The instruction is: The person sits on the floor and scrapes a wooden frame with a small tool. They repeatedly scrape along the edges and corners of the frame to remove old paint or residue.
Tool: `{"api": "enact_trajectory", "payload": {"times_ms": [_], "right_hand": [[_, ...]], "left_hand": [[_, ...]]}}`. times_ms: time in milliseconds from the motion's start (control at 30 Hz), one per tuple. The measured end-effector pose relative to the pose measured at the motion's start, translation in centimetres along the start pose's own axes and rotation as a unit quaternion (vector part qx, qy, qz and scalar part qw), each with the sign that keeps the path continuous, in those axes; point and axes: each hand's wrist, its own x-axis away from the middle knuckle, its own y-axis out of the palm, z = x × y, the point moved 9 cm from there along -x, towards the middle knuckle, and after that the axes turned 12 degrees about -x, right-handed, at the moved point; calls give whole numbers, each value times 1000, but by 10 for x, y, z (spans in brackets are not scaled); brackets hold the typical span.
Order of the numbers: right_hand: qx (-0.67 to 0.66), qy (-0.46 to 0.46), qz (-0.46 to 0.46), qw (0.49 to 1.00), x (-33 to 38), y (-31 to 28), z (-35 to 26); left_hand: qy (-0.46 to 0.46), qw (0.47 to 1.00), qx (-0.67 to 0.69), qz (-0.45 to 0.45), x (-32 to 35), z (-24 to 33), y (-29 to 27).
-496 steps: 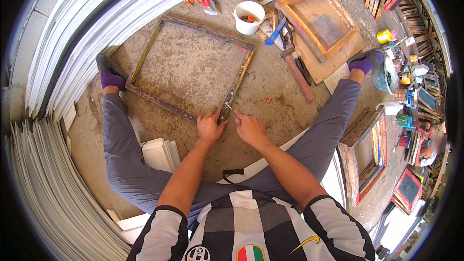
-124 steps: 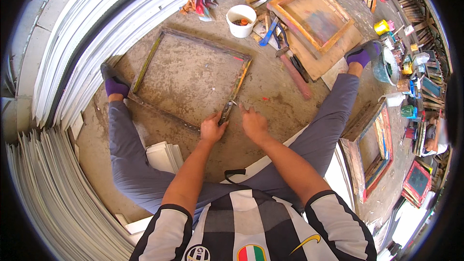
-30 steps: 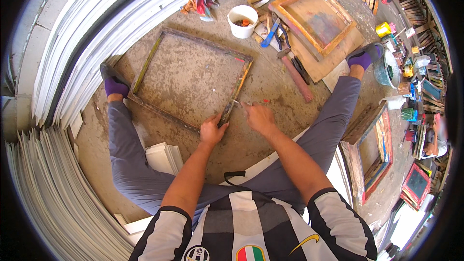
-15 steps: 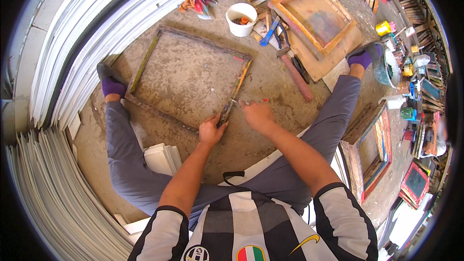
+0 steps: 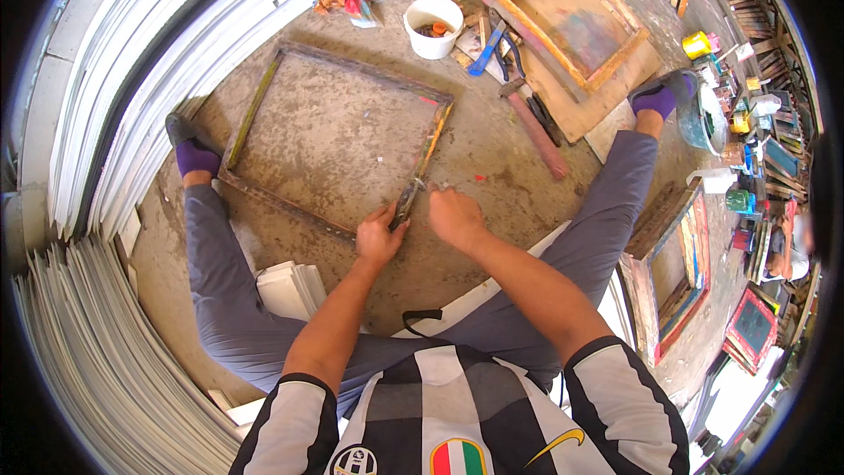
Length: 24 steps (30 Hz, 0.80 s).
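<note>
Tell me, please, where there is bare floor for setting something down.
Bare floor shows inside the dark frame and between the right hand and the hammer, apart from small scraps. It is crowded around the white bucket, blue tool and orange-edged frame.

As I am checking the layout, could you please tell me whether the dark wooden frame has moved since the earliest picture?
Yes, the dark wooden frame has shifted slightly nearer the bottom of the view, away from the white bucket.
</note>
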Motion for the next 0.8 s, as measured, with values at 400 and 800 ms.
{"api": "enact_trajectory", "payload": {"times_ms": [400,800], "right_hand": [[-13,-50,54,997,21,-4,35],[60,-7,50,997,21,1,1]], "left_hand": [[-44,999,-11,-14,1,-9,4],[-40,999,-3,-29,1,-3,-3]]}}
